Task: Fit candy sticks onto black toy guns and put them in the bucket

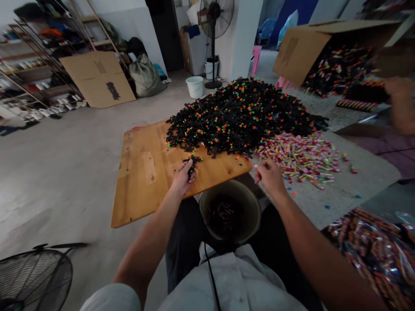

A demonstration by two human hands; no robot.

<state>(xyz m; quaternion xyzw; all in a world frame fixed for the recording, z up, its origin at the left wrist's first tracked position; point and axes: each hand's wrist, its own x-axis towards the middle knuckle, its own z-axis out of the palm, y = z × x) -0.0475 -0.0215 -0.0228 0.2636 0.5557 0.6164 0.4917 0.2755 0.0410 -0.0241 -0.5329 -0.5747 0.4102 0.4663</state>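
Observation:
My left hand (pixel 184 178) is closed around a small black plastic toy (pixel 193 159), gun-like in shape with green and orange bits, above the wooden board (pixel 139 172). My right hand (pixel 270 176) is pinched shut by the board's right corner. A tiny pale-pink spot shows at its fingertips, too small to name. Beyond both hands rises a large heap of similar black toys (pixel 240 116) with orange and green tips. Right of it, close to my right hand, lies a pile of small pink, red and yellow tubes (pixel 301 155).
Between my legs stands a bucket (pixel 256 216) with dark contents. At right are a grey tabletop (pixel 366 151), plastic-wrapped goods (pixel 372 255) and a tipped cardboard box (pixel 298 52) of toys. Another person's hand (pixel 398 88) is there. A fan (pixel 35 276) stands at lower left.

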